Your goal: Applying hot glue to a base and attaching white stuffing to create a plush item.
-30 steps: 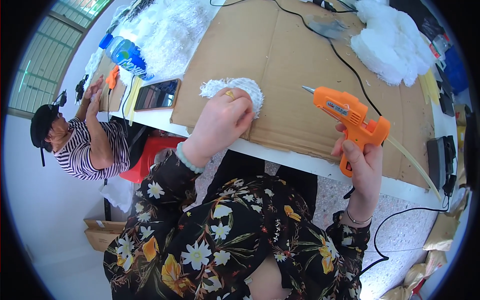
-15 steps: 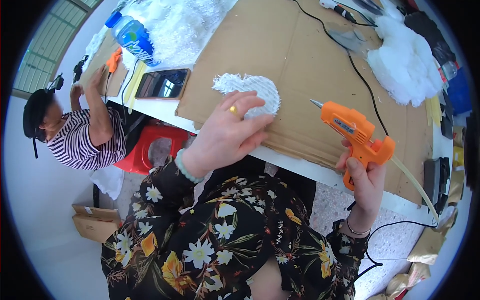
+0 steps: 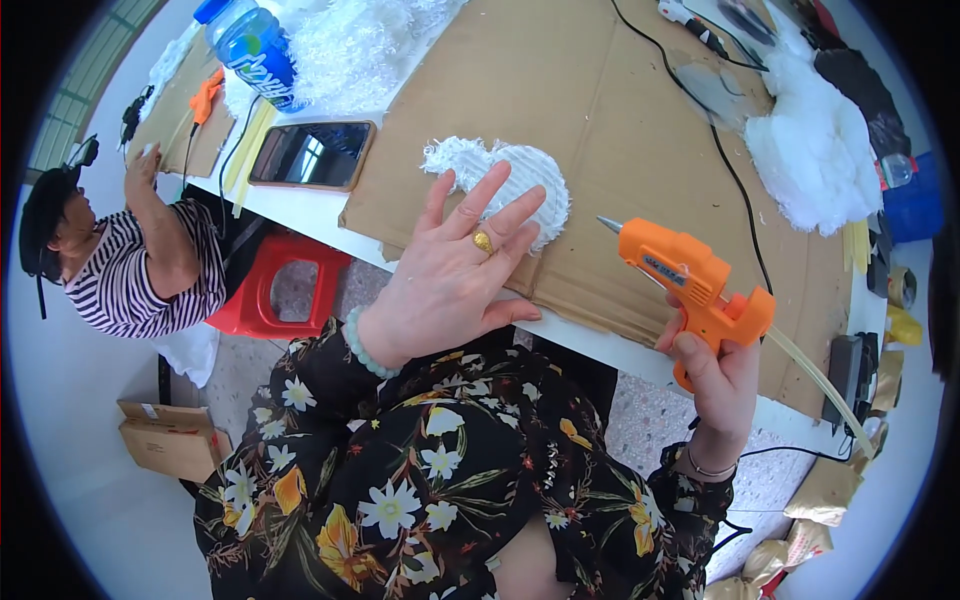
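A white fuzzy fabric piece (image 3: 535, 185), rounded with a narrower ragged end, lies on the brown cardboard sheet (image 3: 490, 90) that covers the table. My left hand (image 3: 455, 260), with a gold ring and a pale bead bracelet, is spread over its near edge. The fingers are stretched apart and hold nothing; whether the fingertips press on the fabric I cannot tell. In my right hand (image 3: 715, 375) is an orange hot glue gun (image 3: 690, 275), gripped by its handle, its nozzle pointing left toward the fabric. A pale glue stick (image 3: 820, 375) sticks out of its rear.
A phone (image 3: 312, 155), a blue-capped bottle (image 3: 250, 55) and white shaggy material (image 3: 360, 50) lie at the left. White stuffing (image 3: 815, 150) and a black cord (image 3: 730, 165) are at the right. Beside a red stool (image 3: 290, 285) a person in stripes (image 3: 150, 265) works.
My left hand has opened from curled fingers to a flat spread above the fabric's near edge. The glue gun has shifted slightly left and down in view.
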### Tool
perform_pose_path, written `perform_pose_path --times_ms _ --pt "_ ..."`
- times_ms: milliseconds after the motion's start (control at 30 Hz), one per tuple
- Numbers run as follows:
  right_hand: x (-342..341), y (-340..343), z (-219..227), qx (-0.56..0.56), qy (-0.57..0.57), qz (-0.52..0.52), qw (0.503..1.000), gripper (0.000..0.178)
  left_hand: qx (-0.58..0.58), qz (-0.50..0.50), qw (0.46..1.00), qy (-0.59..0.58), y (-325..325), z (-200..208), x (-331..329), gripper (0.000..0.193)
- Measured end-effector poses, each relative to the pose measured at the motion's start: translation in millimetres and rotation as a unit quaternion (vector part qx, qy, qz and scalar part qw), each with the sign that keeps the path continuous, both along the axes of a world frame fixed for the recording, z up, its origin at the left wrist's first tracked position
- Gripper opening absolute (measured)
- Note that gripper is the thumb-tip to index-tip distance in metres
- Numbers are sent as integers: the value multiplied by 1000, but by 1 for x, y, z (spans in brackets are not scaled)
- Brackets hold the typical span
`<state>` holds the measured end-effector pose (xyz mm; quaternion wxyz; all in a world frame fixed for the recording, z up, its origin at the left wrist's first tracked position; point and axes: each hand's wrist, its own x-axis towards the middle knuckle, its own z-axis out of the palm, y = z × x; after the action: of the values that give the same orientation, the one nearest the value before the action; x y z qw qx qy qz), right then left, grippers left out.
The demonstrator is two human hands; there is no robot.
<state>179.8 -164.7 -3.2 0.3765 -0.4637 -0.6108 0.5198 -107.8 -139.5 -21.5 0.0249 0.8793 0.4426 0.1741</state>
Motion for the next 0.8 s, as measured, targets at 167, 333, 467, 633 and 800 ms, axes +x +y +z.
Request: perform_pose_path --times_ms 167,333,467,633,800 --pt "-6 6 16 -8 -83 27 996 41 19 -39 998 -38 -4 5 -2 66" --pt "-15 16 25 -31 -187 46 981 34 -14 -32 999 -38 -2 3 -4 64" --pt "-22 24 30 -42 -203 77 975 28 -22 -40 997 -68 1 -2 -6 61" --pt "-26 29 35 18 -243 101 965 19 -35 -45 994 -98 3 -1 -6 59" --pt "-29 33 47 -6 -275 119 954 18 -39 -45 992 -114 2 -1 -8 58"
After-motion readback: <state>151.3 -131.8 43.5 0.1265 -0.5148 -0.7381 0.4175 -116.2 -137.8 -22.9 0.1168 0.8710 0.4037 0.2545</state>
